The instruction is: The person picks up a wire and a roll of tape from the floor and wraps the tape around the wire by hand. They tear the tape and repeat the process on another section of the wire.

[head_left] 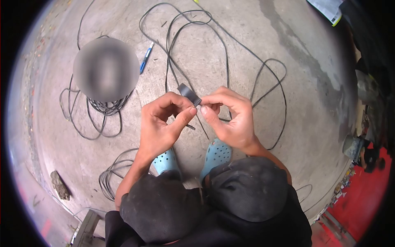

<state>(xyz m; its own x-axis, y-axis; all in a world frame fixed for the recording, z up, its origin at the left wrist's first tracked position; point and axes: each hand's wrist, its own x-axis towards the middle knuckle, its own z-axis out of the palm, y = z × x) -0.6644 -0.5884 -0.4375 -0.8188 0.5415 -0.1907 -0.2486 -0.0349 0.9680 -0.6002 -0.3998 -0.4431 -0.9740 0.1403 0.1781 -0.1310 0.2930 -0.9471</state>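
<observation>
Between my two hands is a roll of black tape (188, 93), tilted, with its lower end right at my fingertips. My left hand (162, 119) is closed in a pinch at the roll, thumb against the curled fingers. My right hand (230, 113) pinches at the roll's lower right end, its thumb almost meeting the left thumb. A short dark cable end (190, 126) shows just below the left fingers. Black cable (227, 61) lies in loose loops on the floor behind the hands.
A blue utility knife (146, 58) lies on the concrete floor (308, 107). Coiled cable (109, 107) is at the left, partly under a blurred patch, with another coil (108, 177) nearer me. A stone (60, 185) sits lower left. My feet wear light blue clogs (218, 154).
</observation>
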